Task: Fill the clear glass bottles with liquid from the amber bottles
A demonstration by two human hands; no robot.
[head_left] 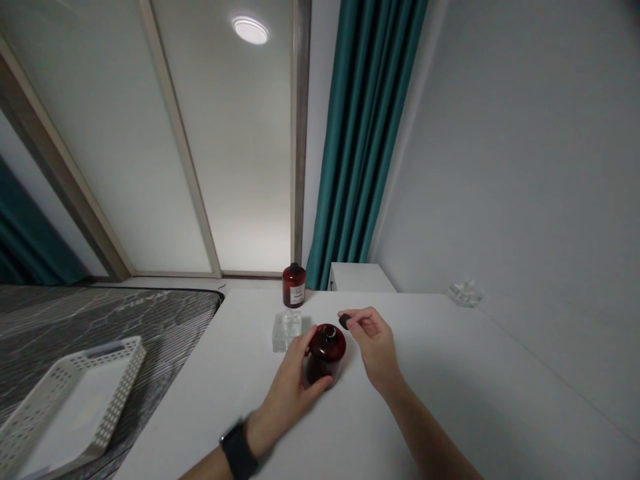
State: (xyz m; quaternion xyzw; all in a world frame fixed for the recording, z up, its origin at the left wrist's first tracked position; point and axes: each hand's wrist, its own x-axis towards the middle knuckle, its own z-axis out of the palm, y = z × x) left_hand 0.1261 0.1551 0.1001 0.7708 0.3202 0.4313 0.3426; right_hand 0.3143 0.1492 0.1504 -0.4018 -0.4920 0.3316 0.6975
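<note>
A dark red glass bottle (327,353) stands on the white table (225,400), its round mouth uncovered. My left hand (293,383) is wrapped round its left side, and a dark watch is on that wrist. Just right of the bottle's top, my right hand (374,343) pinches a small black cap (345,321) between thumb and finger, apart from the bottle. Behind my left hand sits a clear glass block-like object (287,330). Farther back stands a second red bottle (294,287) with a white label and a black cap on it.
A white perforated basket (75,407) lies on the grey patterned surface at the left. At the table's right back edge, by the wall, is a clear object (465,293). A white cabinet (361,277) and green curtain (367,133) are beyond the table.
</note>
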